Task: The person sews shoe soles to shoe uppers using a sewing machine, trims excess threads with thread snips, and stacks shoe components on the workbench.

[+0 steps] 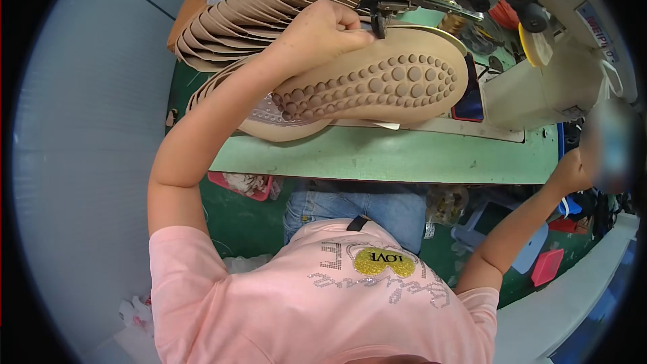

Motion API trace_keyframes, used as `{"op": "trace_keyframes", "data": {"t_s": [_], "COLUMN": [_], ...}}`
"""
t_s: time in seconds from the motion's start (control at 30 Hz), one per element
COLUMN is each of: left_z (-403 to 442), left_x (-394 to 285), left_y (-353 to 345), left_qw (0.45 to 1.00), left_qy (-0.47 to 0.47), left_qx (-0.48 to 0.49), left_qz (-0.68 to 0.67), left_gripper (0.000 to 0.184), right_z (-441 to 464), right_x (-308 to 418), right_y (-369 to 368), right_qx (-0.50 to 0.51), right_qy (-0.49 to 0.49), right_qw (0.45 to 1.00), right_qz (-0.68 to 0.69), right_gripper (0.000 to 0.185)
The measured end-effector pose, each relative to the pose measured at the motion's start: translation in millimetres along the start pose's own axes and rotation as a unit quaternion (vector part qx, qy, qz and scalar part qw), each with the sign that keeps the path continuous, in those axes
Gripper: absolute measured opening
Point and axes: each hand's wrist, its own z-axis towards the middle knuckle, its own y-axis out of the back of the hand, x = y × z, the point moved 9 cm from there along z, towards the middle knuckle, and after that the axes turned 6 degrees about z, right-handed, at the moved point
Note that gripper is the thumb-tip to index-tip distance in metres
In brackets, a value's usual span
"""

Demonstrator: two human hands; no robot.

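Note:
A beige shoe sole (377, 84) with round studs on its underside lies at the sewing machine, its upper edge by the presser foot (379, 23). My left hand (325, 35) is closed at that edge, fingertips pinched together just left of the presser foot. A second sole (286, 131) lies partly beneath the first, under my left forearm. Far to the right, my right hand (573, 170) is raised beside a blurred round shape (610, 145) at the machine's right end. Its fingers are mostly hidden there.
A long row of stacked beige pieces (263, 10) stands behind my left arm. A dark phone-like object (468, 98) lies right of the sole, beside a pale plastic container (532, 94). The green table edge (384, 158) runs before my lap. A pink basket (246, 185) sits below.

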Motion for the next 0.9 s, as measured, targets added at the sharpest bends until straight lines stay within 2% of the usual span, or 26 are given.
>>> {"op": "trace_keyframes", "data": {"t_s": [0.07, 0.1, 0.17, 0.23, 0.27, 0.3, 0.33, 0.4, 0.43, 0.47, 0.5, 0.53, 0.63, 0.7, 0.73, 0.8, 0.83, 0.87, 0.9], "left_z": [-0.4, -1.0, -0.6, 0.0, 0.4, 0.0, -2.7, -12.8, -13.6, -17.4, -12.4, -6.7, -1.2, 12.4, 19.6, 44.3, 50.2, 51.8, 53.1], "left_x": [0.1, 1.5, 2.5, 0.1, -2.5, -5.7, -8.0, -10.8, -11.3, -18.9, -4.4, 9.3, -2.2, -2.5, -1.2, 19.2, 22.7, 14.9, 8.2], "left_y": [0.4, 0.4, 0.8, -0.9, -0.2, 0.9, 7.8, 21.2, 27.4, 30.4, 26.5, 15.1, 1.6, 0.1, 0.2, 4.5, 10.3, 18.2, 20.4], "left_qw": [1.000, 1.000, 1.000, 0.999, 0.996, 0.992, 0.987, 0.973, 0.950, 0.919, 0.924, 0.928, 0.916, 0.929, 0.935, 0.972, 0.975, 0.968, 0.952], "left_qy": [0.001, 0.004, 0.000, -0.029, -0.057, -0.085, -0.097, -0.121, -0.185, -0.236, -0.250, -0.262, -0.320, -0.292, -0.279, -0.233, -0.196, -0.157, -0.226], "left_qx": [-0.004, -0.007, -0.021, -0.030, -0.036, -0.041, -0.082, -0.160, -0.176, -0.169, -0.126, -0.080, -0.123, -0.109, -0.101, -0.039, -0.035, -0.032, -0.046], "left_qz": [-0.002, -0.003, 0.005, 0.035, 0.060, 0.084, 0.097, 0.118, 0.179, 0.268, 0.260, 0.252, 0.210, 0.201, 0.196, 0.006, 0.099, 0.192, 0.204], "left_gripper": [0.032, 0.033, 0.033, 0.031, 0.029, 0.028, 0.025, 0.024, 0.031, 0.040, 0.043, 0.046, 0.036, 0.033, 0.031, 0.016, 0.016, 0.016, 0.018], "right_z": [-14.4, -26.4, -50.8, -68.8, -66.6, -63.1, -61.1, -55.5, -49.7, -45.6, -46.0, -46.6, -47.7, -41.8, -42.9, -46.4, -49.8, -55.7, -56.4], "right_x": [14.3, 11.6, 32.4, 76.7, 98.1, 115.3, 127.0, 148.4, 161.0, 172.0, 174.5, 177.7, 188.8, 198.5, 198.2, 195.3, 196.3, 189.1, 191.7], "right_y": [-2.0, -15.1, -68.4, -114.2, -123.0, -129.5, -135.7, -151.2, -153.8, -156.2, -165.6, -174.0, -180.0, -174.4, -176.4, -180.9, -180.9, -189.5, -192.1], "right_qx": [-0.054, -0.010, 0.140, 0.288, 0.319, 0.322, 0.319, 0.293, 0.254, 0.213, 0.212, 0.233, 0.245, 0.242, 0.281, 0.355, 0.321, 0.210, 0.222], "right_qy": [-0.017, -0.081, -0.128, -0.197, -0.056, -0.027, -0.014, 0.116, 0.183, 0.250, 0.284, 0.306, 0.390, 0.414, 0.413, 0.409, 0.437, 0.438, 0.451], "right_qw": [0.995, 0.989, 0.970, 0.905, 0.921, 0.918, 0.920, 0.933, 0.938, 0.937, 0.930, 0.921, 0.886, 0.876, 0.863, 0.836, 0.838, 0.870, 0.859], "right_qz": [0.083, 0.124, 0.154, 0.245, 0.214, 0.232, 0.227, 0.172, 0.147, 0.119, 0.098, 0.065, 0.051, 0.061, 0.070, 0.086, 0.065, 0.087, 0.094], "right_gripper": [0.032, 0.028, 0.036, 0.047, 0.054, 0.052, 0.041, 0.031, 0.028, 0.024, 0.027, 0.029, 0.029, 0.030, 0.033, 0.040, 0.038, 0.026, 0.026]}}
